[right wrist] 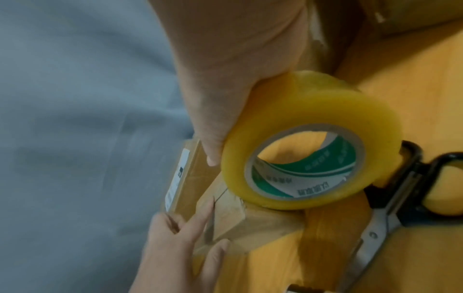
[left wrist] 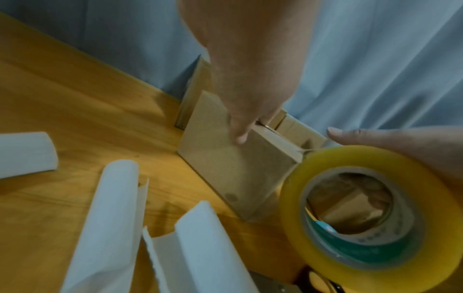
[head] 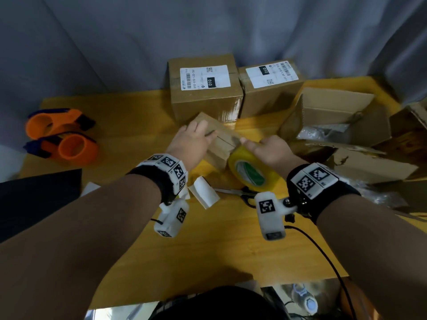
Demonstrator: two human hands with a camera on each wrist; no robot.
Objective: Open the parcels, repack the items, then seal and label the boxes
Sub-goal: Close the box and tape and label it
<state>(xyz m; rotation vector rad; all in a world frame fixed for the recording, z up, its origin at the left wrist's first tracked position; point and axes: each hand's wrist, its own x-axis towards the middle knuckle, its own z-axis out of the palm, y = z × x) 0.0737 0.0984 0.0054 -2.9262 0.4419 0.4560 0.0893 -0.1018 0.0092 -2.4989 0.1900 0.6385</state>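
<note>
Grey curtain backs a yellow wooden surface (head: 129, 125) on which a small cardboard box (head: 221, 144) sits, directly in front of two sealed, labelled boxes (head: 205, 88).

- Left hand (head: 191, 142): lies over the top of the small box, fingers (left wrist: 240, 136) extended and pressing down on the closed flaps; nothing is gripped.
- Right hand (head: 272, 148): fingers curl over the tape roll (head: 251, 172), which is held at the near right corner of the box — a strip of tape runs from the roll onto the box top.

Likely faults: if the roll is pulled at an angle, the strip may wrinkle or miss the flap seam; if the left hand eases off, the light box may slide or the flaps may lift.

Clearance: the sealed boxes block travel behind. Opened cartons (head: 335, 112) crowd the right side. Scissors (head: 240, 194) and curled label backings (head: 205, 192) lie near, just behind the roll. Open room remains to the left, toward the orange tape dispensers (head: 60, 137).
</note>
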